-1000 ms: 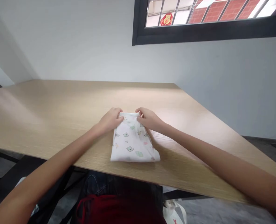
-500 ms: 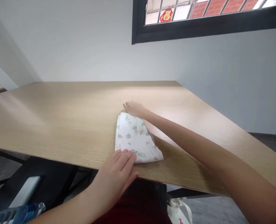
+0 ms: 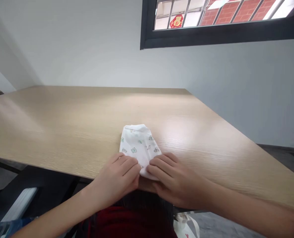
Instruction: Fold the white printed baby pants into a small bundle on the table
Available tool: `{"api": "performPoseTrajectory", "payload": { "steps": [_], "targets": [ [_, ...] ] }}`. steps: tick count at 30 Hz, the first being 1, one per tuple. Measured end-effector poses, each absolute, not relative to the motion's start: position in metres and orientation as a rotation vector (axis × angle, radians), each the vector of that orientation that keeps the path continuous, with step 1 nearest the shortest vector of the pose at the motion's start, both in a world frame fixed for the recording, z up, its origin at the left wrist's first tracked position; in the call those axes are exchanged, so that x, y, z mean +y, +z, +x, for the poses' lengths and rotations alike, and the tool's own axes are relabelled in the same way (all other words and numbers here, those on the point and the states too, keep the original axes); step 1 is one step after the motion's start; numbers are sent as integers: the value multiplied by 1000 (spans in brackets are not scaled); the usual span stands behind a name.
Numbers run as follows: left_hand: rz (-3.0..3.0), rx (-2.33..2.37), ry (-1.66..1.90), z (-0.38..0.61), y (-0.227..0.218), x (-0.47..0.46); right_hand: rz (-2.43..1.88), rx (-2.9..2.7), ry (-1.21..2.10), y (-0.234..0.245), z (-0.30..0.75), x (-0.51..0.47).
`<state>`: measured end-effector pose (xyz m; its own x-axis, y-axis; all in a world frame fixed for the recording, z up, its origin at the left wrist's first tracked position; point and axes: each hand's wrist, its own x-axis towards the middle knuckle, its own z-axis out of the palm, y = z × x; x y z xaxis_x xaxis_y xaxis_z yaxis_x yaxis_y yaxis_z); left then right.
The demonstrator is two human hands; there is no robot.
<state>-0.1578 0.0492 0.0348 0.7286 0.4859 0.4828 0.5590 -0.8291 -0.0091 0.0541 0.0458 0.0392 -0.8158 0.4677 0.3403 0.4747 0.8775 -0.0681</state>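
A folded white cloth (image 3: 140, 142) printed with small green and pink animal figures lies on the table near its front edge. What kind of cloth item it is cannot be made out. On its near left corner, my left hand (image 3: 121, 173) has its fingers curled over the fabric, the thumb tucked below. My right hand (image 3: 170, 175) grips the near right side the same way, a short gap from the left. Both hands cover the cloth's near corners.
The wooden table (image 3: 74, 115) reaches back to a white wall with a dark-framed window (image 3: 186, 36). Below its front edge on the left is a black seat (image 3: 47, 185) with a white object (image 3: 20, 203) and a blue plastic bottle (image 3: 10, 228). A white bag (image 3: 186, 228) hangs lower right.
My right hand has come back from the cloth's far edge to its near right side. The cloth's far edge is now folded differently and lies slightly nearer. My left hand has closed its fingers.
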Motion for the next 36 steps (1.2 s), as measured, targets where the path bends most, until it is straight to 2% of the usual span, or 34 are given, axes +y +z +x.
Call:
{"api": "performPoseTrajectory", "payload": {
  "steps": [3, 8, 13, 15, 20, 22, 26, 31, 36],
  "targets": [
    [-2969, -1019, -800, -165, 53, 45, -679, -2638, 110, 53, 54, 41],
    [-2935, -1650, -783, -168, 88, 91, -914, -2414, 413, 81, 44, 94],
    [-2755, -1722, -520, -163, 69, 161, -1280, -2460, 452, 70, 35, 171],
    [-2723, -1702, -453, -161, 53, 171, -1356, -2527, 385, 59, 32, 180],
    [-2494, -1726, -463, -141, 38, 164, -1430, -2491, -289, 44, 9, 164],
    [-2469, -1705, -467, -132, 39, 161, -1424, -2461, -360, 42, 0, 162],
    [-2566, -1648, -416, -146, 35, 153, -1486, -2453, -14, 36, 19, 168],
    [-2671, -1730, -476, -190, 42, 141, -1564, -2068, 414, 28, 72, 133],
    [-2812, -1840, -613, -176, 60, 164, -1383, -1978, 715, 28, 66, 90]
  ]
}}
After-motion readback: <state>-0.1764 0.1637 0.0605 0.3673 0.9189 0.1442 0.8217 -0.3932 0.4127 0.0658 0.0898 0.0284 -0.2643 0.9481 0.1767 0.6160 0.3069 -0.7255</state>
